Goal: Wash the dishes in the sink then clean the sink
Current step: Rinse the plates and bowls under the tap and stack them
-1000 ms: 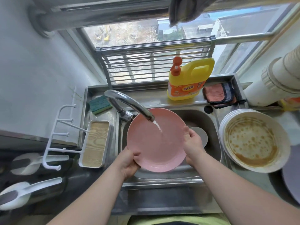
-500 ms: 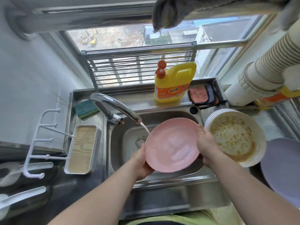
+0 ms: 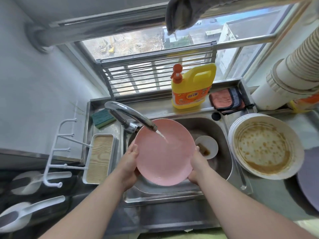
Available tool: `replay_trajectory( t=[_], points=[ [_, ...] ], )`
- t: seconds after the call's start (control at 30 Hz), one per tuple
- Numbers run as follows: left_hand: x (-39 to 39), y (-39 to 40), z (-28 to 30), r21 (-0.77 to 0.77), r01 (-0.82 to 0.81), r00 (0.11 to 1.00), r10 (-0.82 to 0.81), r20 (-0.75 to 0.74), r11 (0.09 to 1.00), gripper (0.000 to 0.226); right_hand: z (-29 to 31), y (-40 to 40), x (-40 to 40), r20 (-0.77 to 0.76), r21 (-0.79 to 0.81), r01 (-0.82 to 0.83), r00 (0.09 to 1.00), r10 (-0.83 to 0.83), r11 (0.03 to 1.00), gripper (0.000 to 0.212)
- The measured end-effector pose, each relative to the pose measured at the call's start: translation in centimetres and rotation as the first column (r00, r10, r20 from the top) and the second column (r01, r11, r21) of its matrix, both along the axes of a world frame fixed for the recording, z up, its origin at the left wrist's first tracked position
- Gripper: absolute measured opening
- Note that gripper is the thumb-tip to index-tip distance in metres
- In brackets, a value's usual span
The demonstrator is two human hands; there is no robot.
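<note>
The left hand (image 3: 129, 163) and the right hand (image 3: 198, 165) are gripping the 2 sides of a round pink plate (image 3: 164, 152) over the shiny metal sink (image 3: 222, 135). Water from the silver tap (image 3: 131, 114) is running onto it. A small dirty white dish (image 3: 208, 146) is lying in the sink.

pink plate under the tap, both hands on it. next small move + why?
Probably tilt and turn the pink plate so the stream sweeps its whole face. The left hand and right hand grip opposite rims over the sink, and water from the faucet strikes only the upper right part. A stained small dish and stacked dirty plates wait.
</note>
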State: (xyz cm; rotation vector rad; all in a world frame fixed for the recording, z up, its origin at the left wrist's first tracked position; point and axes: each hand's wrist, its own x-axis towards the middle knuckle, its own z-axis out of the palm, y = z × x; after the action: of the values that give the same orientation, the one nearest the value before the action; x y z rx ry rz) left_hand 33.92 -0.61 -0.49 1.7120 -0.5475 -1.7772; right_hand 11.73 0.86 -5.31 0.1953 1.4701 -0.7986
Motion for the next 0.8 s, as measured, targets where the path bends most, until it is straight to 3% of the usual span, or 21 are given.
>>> replay_trajectory(
  t=[0.1, 0.17, 0.2, 0.37, 0.47, 0.53, 0.63, 0.73, 0.8],
  points=[
    [1.1, 0.0, 0.4, -0.025, -0.058, 0.997, 0.059, 0.049, 0.998, 0.038, -0.4, -1.4, 0.5, 0.002, -0.116, -0.034, 0.999, 0.034, 0.993, 0.08],
    [1.7, 0.1, 0.1, -0.019, -0.116, 0.992, 0.117, 0.042, 0.993, 0.042, -0.6, -1.8, 0.1, -0.05, -0.191, -0.06, 0.997, 0.051, 0.98, 0.092],
    [1.8, 0.2, -0.2, -0.001, -0.143, 0.989, 0.143, 0.022, 0.99, 0.043, 0.0, -2.0, -0.1, -0.086, -0.221, -0.08, 0.994, 0.062, 0.972, 0.091],
    [-0.8, 0.8, -1.6, 0.215, -0.259, 0.953, 0.285, -0.1, 0.942, 0.035, 3.1, -2.5, -2.2, -0.394, -0.285, -0.321, 0.898, 0.194, 0.903, 0.039],
    [-3.1, 0.9, -2.9, 0.39, -0.249, 0.913, 0.349, -0.21, 0.886, 0.056, 4.9, -3.2, -4.0, -0.587, -0.221, -0.497, 0.755, 0.293, 0.839, 0.039],
    [-4.9, 1.0, -3.6, 0.455, -0.234, 0.897, 0.371, -0.239, 0.859, 0.069, 6.2, -3.8, -5.0, -0.694, -0.111, -0.612, 0.612, 0.379, 0.783, 0.042],
    [-7.4, 1.3, -3.3, 0.434, -0.182, 0.937, 0.29, -0.196, 0.882, 0.056, 7.9, -4.6, -6.2, -0.744, 0.014, -0.718, 0.458, 0.487, 0.696, 0.04],
    [-8.9, 1.8, -3.0, 0.422, -0.128, 0.954, 0.227, -0.195, 0.898, 0.053, 8.8, -5.5, -7.4, -0.74, 0.102, -0.726, 0.402, 0.54, 0.681, 0.044],
    [-9.3, 2.2, -2.8, 0.436, -0.131, 0.953, 0.235, -0.193, 0.89, 0.038, 8.8, -5.7, -8.3, -0.712, 0.158, -0.704, 0.404, 0.574, 0.692, 0.047]
  ],
)
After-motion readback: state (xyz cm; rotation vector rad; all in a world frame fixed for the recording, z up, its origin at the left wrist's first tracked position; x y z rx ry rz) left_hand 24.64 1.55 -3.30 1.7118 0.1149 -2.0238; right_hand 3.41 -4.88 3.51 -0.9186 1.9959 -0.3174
